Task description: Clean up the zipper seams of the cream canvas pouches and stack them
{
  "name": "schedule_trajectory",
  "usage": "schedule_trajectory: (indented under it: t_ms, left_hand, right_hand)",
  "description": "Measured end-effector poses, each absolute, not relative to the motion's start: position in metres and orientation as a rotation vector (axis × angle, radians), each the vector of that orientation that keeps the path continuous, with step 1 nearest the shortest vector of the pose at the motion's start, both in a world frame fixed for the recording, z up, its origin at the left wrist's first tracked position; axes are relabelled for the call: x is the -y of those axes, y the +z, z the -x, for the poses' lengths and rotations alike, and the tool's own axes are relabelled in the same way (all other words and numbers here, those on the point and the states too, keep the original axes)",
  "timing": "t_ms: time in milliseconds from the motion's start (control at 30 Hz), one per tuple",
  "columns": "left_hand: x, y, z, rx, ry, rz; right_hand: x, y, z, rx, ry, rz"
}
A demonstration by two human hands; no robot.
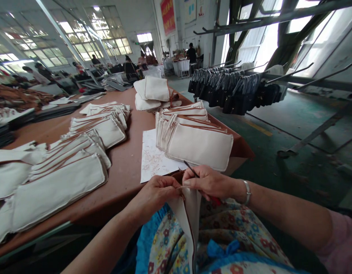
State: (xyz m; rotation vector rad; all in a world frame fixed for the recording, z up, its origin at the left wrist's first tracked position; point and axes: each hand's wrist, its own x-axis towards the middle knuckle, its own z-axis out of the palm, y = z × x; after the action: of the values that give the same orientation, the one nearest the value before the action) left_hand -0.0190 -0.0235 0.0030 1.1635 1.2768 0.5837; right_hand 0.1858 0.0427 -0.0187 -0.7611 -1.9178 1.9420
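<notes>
A white pouch piece (190, 213) with brown edging hangs over my lap, its top corner held up between both hands. My left hand (161, 190) is closed, thumb and fingers pinching that corner. My right hand (207, 182) is closed around small scissors (191, 168); a dark pointed part sticks out above the fingers and a red part shows below the palm. Its fingertips also meet the pouch's corner, close to the left fingertips. Just beyond, a row of white pouches (200, 146) leans on a white sheet (156, 163) scattered with brown thread bits.
More white pouches (59, 186) lie in overlapping rows along the left of the brown-covered table (127, 160). Another small pile (156, 89) sits farther back. To the right, a metal rack (307, 72) carries black bags (233, 91). Several people work in the background.
</notes>
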Motion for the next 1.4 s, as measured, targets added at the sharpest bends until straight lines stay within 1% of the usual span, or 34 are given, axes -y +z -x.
schedule_trajectory:
  t_ms: [67,133,333,567,767,867,1033,1133,1333,1400]
  left_hand:
    - [0.024,0.004,0.021,-1.28,0.564,-1.189]
    - [0.025,0.004,0.022,-1.284,0.556,-1.223]
    - [0.023,0.002,0.022,-1.311,0.544,-1.311]
    - [0.02,0.005,0.014,-1.297,0.506,-1.45]
    - [0.02,0.005,0.014,-1.333,0.545,-1.462]
    - [0.02,0.006,0.013,-1.307,0.528,-1.485]
    - [0.021,0.005,0.011,-1.349,0.474,-1.588]
    - [0.023,0.003,0.011,-1.372,0.491,-1.551]
    - [0.026,-0.001,0.016,-1.208,0.649,-1.093]
    - [0.025,-0.003,0.017,-1.174,0.647,-0.968]
  right_hand:
    - [-0.05,-0.019,-0.192,1.851,2.081,0.736]
    - [-0.057,-0.02,-0.197,1.909,2.082,0.704]
    - [-0.056,-0.021,-0.195,2.158,1.724,0.566]
    - [-0.04,-0.028,-0.183,2.109,1.54,0.691]
    - [-0.044,-0.018,-0.189,2.023,1.707,0.661]
    - [-0.045,-0.014,-0.189,2.061,1.68,0.637]
    - [-0.04,-0.018,-0.183,2.149,1.481,0.66]
    - [-0.035,-0.022,-0.181,2.138,1.352,0.613]
    - [-0.028,-0.037,-0.187,2.194,0.896,0.303]
    - [-0.028,-0.043,-0.19,2.244,0.741,0.231]
